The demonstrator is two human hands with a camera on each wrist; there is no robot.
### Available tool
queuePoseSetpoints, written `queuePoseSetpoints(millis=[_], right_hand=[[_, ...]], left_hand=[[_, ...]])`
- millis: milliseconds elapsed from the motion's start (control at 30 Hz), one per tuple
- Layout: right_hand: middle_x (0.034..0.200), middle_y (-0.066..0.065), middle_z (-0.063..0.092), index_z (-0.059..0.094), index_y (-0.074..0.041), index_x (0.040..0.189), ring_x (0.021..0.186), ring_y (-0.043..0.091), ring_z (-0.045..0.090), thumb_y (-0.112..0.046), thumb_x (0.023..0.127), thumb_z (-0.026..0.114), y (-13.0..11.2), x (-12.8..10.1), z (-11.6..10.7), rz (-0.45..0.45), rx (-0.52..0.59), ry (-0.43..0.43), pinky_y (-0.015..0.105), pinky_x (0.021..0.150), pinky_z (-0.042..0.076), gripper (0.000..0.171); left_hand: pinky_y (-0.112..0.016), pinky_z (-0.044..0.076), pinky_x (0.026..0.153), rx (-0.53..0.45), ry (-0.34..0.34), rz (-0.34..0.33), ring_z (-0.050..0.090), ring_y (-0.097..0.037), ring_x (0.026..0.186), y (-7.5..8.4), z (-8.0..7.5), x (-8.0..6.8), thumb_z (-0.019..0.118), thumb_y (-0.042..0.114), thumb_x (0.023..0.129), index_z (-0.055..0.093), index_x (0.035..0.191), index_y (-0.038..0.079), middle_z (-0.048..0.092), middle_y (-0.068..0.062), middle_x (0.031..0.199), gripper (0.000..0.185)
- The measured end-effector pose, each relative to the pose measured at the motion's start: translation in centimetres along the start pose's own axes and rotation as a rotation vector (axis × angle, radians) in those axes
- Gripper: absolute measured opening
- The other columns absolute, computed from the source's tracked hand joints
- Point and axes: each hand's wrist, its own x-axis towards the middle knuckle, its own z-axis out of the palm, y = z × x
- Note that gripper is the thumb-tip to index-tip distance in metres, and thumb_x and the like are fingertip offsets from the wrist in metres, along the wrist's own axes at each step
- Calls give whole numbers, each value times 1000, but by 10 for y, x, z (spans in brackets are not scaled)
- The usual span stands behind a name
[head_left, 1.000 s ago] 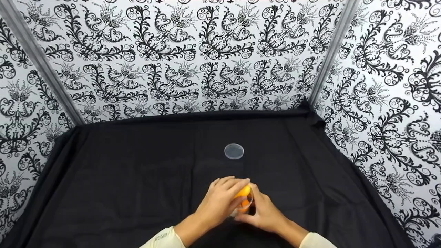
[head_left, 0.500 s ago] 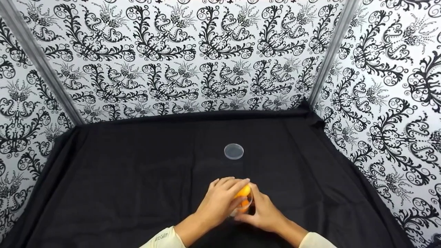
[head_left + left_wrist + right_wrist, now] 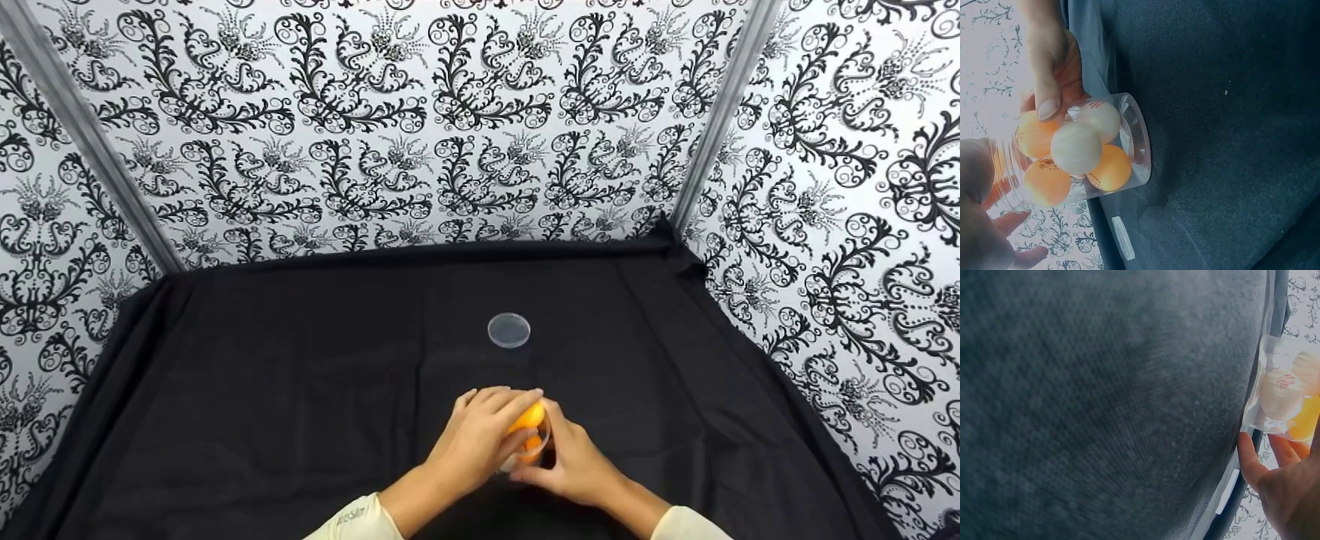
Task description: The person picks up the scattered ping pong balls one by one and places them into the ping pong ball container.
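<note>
Clear plastic tub (image 3: pixel 529 442) stuffed with orange and white ping-pong balls (image 3: pixel 1076 147) sits near the front middle of the black cloth-covered counter (image 3: pixel 262 390), with both hands wrapped around it. Left hand (image 3: pixel 480 439) curls its fingers over the top and left side, while right hand (image 3: pixel 581 465) grips the right side, thumb pressed on the wall in the left wrist view. Round clear plastic lid (image 3: pixel 509 330) lies flat on the cloth a bit farther back, well apart from the tub.

One clear jar (image 3: pixel 1129 140), one lid (image 3: pixel 509 331), three orange balls (image 3: pixel 1109 169), two white balls (image 3: pixel 1075 147).
</note>
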Motion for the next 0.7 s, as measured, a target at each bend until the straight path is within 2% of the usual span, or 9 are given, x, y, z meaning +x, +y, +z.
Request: queuePoseSetpoints(millis=[200,433,700], right_hand=[[120,-5,65,34,-14,151,90,10,69,-35,77,90,0,0,0,-12,12,-1,25,77,58,95],[125,-4,64,32,-17,151,99,13,70,-38,79,88,0,0,0,31,12,-25,29,83,59,94],[123,-4,64,34,-16,150,95,13,69,-37,78,89,0,1,1,19,-5,-9,28,81,59,94]], left_hand=[[-58,53,94,-2,1,-6,63,-15,120,0,0,0,65,40,98,52,149,31,67,10,131,53],[-58,54,95,42,25,-6,63,-15,123,1,0,0,67,39,97,52,149,24,65,5,136,56],[-57,53,97,65,13,-27,63,-15,123,2,-1,0,64,43,99,52,148,24,65,4,136,54]])
